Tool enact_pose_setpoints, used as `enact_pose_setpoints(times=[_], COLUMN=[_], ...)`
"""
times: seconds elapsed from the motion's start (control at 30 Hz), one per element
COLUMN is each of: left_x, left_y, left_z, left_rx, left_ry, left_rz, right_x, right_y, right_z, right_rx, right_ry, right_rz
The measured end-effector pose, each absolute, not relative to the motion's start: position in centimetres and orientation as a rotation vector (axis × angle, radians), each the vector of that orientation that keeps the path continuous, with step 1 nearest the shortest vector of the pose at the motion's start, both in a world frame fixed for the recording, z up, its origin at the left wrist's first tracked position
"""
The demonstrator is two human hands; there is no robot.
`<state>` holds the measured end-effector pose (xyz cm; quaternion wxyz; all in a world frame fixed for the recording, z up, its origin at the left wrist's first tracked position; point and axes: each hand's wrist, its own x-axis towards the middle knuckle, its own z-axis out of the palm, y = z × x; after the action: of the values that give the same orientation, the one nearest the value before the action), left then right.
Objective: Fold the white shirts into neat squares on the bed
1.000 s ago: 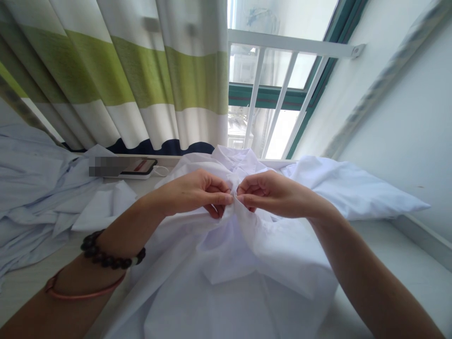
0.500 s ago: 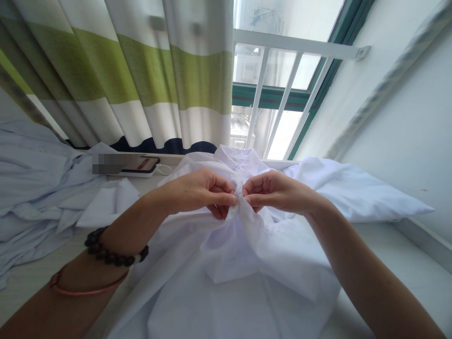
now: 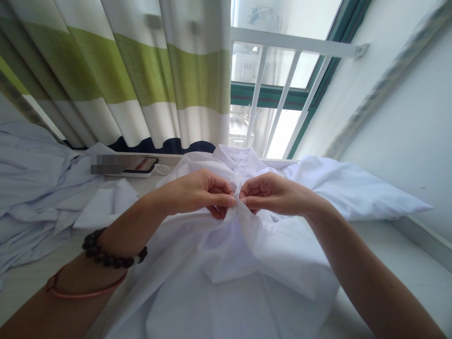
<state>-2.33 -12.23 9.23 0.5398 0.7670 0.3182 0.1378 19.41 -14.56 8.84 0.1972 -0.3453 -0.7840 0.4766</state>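
Observation:
A white shirt point(image 3: 240, 292) lies spread in front of me, its collar point(image 3: 237, 155) pointing away toward the window. Just below the collar, my left hand point(image 3: 205, 193) pinches one front edge of the cloth between thumb and fingers. Close against it, my right hand point(image 3: 270, 193) pinches the facing edge, with the fingertips of both hands almost touching. The fabric bunches up and folds around the pinched spot. Whether a button sits between the fingertips is too small to make out.
White garments point(image 3: 31, 188) lie heaped at the left, and another folded white garment point(image 3: 356, 188) is at the right. A phone point(image 3: 143, 165) with a white cable rests behind my left arm. A striped curtain point(image 3: 141, 70) and white window railing point(image 3: 293, 42) stand at the back.
My right hand has shifted slightly left, bringing its fingertips closer to the left ones. Both hands keep their pinch on the shirt.

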Motion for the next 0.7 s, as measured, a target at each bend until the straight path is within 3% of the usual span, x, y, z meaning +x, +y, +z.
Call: enact_pose_setpoints(times=[0.3,0.47,0.7], left_x=[-1.7,-1.5,-1.5], left_y=[-12.5,-13.3,-13.1], left_z=[9.0,9.5,9.1], left_rx=[2.079,2.322,2.326], left_ry=[0.882,1.021,1.057], left_rz=[0.779,0.632,0.395], right_x=[19.7,19.1,16.9], right_y=[-14.1,-14.4,-16.3], right_z=[8.4,8.4,8.5], right_rx=[-0.973,-1.084,-1.428], right_ry=[-2.121,-2.159,-2.224], right_rz=[1.299,1.115,0.488])
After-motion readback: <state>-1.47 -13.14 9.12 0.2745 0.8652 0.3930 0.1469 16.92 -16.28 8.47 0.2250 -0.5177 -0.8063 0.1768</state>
